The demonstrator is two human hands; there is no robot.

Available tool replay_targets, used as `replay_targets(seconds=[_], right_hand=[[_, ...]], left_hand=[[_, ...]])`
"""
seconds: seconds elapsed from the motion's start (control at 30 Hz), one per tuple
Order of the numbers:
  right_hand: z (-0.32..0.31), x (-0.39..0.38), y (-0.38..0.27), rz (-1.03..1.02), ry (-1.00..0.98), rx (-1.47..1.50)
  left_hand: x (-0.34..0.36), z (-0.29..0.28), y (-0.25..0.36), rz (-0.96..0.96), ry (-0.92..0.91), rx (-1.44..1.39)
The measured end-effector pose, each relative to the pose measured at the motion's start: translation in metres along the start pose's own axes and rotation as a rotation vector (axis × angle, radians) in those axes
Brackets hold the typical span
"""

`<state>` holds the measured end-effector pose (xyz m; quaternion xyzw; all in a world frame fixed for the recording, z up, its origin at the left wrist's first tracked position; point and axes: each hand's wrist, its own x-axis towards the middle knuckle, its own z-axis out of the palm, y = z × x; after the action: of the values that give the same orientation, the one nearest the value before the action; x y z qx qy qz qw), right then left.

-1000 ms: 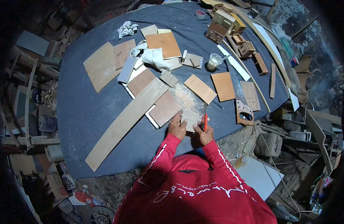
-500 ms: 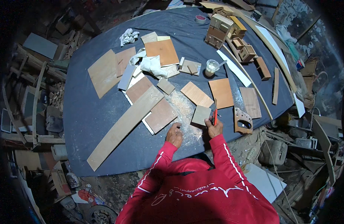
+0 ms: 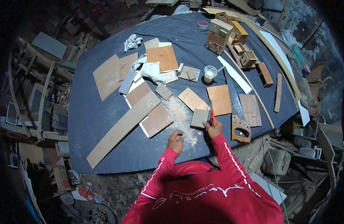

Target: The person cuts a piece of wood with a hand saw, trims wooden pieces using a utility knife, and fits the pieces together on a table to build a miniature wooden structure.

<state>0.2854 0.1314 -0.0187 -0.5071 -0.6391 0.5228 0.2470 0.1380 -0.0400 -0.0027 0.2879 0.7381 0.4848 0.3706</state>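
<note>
My right hand [image 3: 214, 128] grips a small grey-tan wooden block [image 3: 199, 118] at its right edge. In the same hand is a slim red tool [image 3: 213, 118] pointing away from me; its exact kind is hard to make out. The block's far edge overlaps a light-brown wooden piece [image 3: 194, 99] in this view. My left hand [image 3: 175, 141] is over the near part of the table, left of the block, with loosely bent fingers and nothing visible in them. Pale sawdust [image 3: 180, 112] lies scattered between the hands and beyond.
A handsaw [image 3: 240, 128] lies right of my right hand, by an orange-brown board [image 3: 219, 100]. On the left a long plank [image 3: 121, 130] crosses several boards. Farther back stand a plastic cup [image 3: 209, 73] and a small wooden cabinet [image 3: 218, 36]. The dark cloth-covered table [image 3: 101, 115] has a curved edge.
The block in my right hand has turned more upright and shifted toward the light-brown piece. The red tool shows less of its length. The whole view has tilted slightly.
</note>
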Motion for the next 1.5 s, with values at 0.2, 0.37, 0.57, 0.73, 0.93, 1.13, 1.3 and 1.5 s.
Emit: replay_targets(seconds=[0.2,0.37,0.57,0.73,0.93,1.13,1.3,1.5], right_hand=[[-0.009,-0.025,-0.012,-0.111,-0.020,-0.247],[-0.014,-0.031,0.006,-0.212,0.057,-0.418],[-0.011,-0.040,-0.001,-0.226,0.128,-0.428],[-0.019,-0.039,-0.030,-0.127,0.085,-0.772],[-0.018,0.002,-0.062,-0.300,0.070,-0.660],[-0.021,0.028,-0.065,-0.357,0.056,-0.478],[-0.026,0.032,-0.060,-0.206,0.006,-0.343],[-0.035,0.033,-0.053,-0.188,-0.024,-0.293]], left_hand=[[0.035,-0.002,0.014,0.199,0.100,0.149],[0.120,0.008,0.083,0.321,0.147,0.446],[0.201,0.010,0.085,0.425,0.271,0.618],[0.220,0.027,0.108,0.140,0.120,0.523],[0.244,0.048,0.123,0.257,0.210,0.682],[0.282,0.040,0.129,0.654,0.176,1.160],[0.313,0.034,0.129,0.585,-0.033,1.370],[0.317,0.031,0.142,0.650,-0.121,1.300]])
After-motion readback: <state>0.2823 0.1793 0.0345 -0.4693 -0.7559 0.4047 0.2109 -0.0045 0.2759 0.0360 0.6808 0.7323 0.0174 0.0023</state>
